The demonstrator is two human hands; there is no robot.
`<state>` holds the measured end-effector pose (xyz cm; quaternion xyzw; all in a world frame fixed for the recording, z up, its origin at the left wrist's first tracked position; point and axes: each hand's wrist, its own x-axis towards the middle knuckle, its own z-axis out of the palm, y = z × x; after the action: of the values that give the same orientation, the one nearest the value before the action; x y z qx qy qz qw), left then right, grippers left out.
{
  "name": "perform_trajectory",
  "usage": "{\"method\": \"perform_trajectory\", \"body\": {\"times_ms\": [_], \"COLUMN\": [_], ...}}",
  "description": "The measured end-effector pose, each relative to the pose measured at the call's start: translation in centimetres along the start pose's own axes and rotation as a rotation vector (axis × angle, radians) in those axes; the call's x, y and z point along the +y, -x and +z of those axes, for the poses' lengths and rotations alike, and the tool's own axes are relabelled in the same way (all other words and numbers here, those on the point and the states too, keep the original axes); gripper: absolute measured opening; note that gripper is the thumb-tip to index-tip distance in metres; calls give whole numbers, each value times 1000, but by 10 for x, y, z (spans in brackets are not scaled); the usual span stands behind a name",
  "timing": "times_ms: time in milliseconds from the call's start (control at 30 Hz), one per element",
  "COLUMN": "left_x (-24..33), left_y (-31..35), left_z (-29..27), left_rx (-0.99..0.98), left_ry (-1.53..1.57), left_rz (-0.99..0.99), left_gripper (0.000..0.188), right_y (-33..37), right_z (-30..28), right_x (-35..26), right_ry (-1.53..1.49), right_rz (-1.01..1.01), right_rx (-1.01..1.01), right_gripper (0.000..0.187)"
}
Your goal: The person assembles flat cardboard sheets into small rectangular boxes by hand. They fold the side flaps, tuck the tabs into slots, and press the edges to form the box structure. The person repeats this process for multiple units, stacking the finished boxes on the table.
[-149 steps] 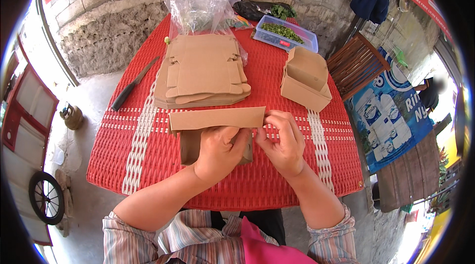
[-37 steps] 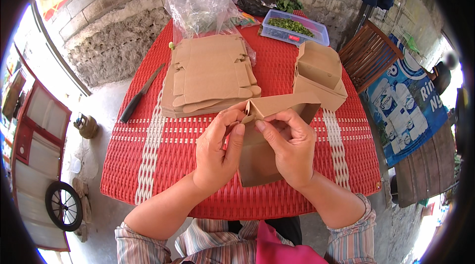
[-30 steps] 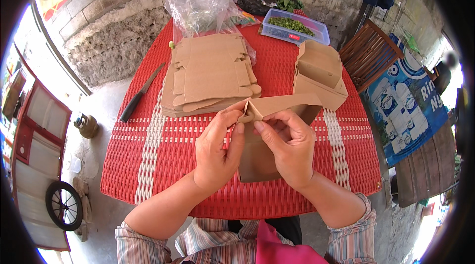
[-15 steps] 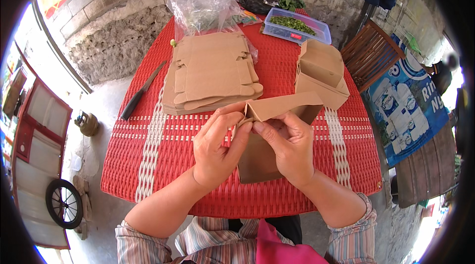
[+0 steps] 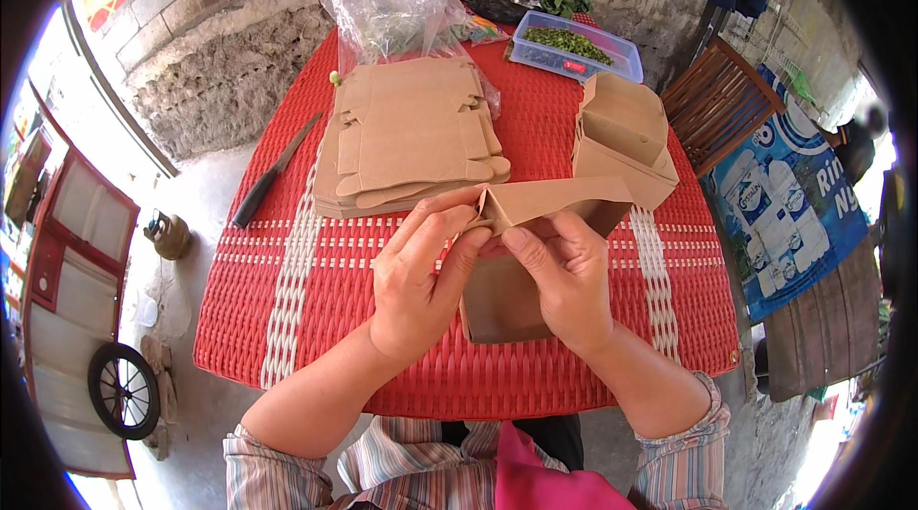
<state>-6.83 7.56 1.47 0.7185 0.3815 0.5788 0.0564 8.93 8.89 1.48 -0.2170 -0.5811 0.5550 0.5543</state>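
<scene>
A brown cardboard box (image 5: 507,304), partly folded up, is held over the near middle of the red woven table (image 5: 316,319). My left hand (image 5: 421,271) pinches the box's left far corner between thumb and fingers. On the same corner's flap, my right hand (image 5: 564,271) presses with its thumb, its fingers curled behind the wall. Both hands hide part of the corner and its tabs. Just beyond them lies a stack of flat cardboard box blanks (image 5: 411,128). Folded cardboard boxes (image 5: 622,128) stand nested at the right.
A knife (image 5: 277,171) with a black handle lies left of the blanks. Farther back are a clear plastic bag (image 5: 397,13) and a clear blue tub (image 5: 579,46) of chopped greens. A wooden chair (image 5: 722,104) stands by the table's right edge.
The box has tilted a little, its near edge rising slightly. My fingers have shifted slightly at the corner, both hands keeping their grip.
</scene>
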Motion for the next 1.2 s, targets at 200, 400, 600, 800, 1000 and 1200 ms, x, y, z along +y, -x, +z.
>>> {"method": "perform_trajectory", "body": {"times_ms": [200,400,600,800,1000,1200], "left_x": [1,2,6,9,2,3], "left_y": [-3,-1,-2,0,-4,-6], "left_z": [-2,-4,-4,-4,-4,-4], "left_rx": [6,-21,-36,82,43,21], "left_ry": [-154,-194,-188,-56,-138,-176], "left_rz": [142,106,88,-10,111,128], "left_gripper": [14,15,23,21,19,18], "right_y": [2,0,1,2,3,2], "right_z": [-9,-9,-5,-1,-2,-7], "right_x": [2,5,4,-3,-3,1], "right_ry": [138,128,157,214,324,442], "right_rz": [-28,-148,-122,-123,-108,-137], "right_rx": [18,-24,49,84,140,134], "right_gripper": [24,23,19,16,15,18]}}
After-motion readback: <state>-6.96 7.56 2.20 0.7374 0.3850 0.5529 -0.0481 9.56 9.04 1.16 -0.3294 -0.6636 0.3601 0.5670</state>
